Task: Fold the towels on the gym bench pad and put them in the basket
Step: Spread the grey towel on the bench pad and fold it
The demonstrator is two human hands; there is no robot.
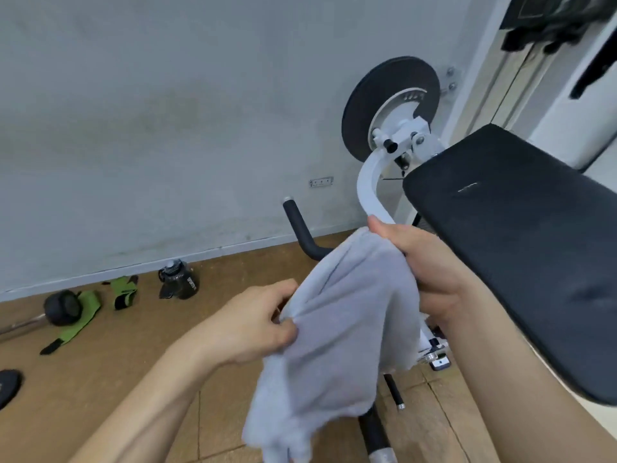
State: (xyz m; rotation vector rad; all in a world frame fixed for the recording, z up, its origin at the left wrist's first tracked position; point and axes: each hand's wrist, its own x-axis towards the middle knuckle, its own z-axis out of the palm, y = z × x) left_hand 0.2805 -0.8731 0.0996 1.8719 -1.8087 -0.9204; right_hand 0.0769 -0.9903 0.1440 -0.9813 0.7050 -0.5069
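The pale grey towel (340, 329) hangs in the air in front of the person, bunched and creased, held up between both hands and touching no surface; its loose lower end droops toward the bottom edge of the view. The left hand (247, 325) pinches a fold of the towel's left edge between thumb and curled fingers, with the forearm reaching in from the lower left. The right hand (424, 262) is higher and grips the towel's upper corner, its thumb pressed on top of the cloth and its fingers wrapped behind it. Just to the right of the towel and the right hand lies the black gym bench pad (534, 245), sloping and bare on the surface that shows. Behind the hands, a white curved machine arm (369, 185) rises to a pivot with a black weight plate (367, 105) mounted beside it, and a black foam handle (300, 232) sticks up to the left of the towel. On the brown floor (133, 345) near the grey wall (167, 128) stand a dark water bottle (180, 279), two green straps (123, 290) and the black end of a barbell (63, 307), all well apart from the towel. Another dark plate (8, 385) lies at the left edge. Dark garments (551, 21) hang at the upper right.
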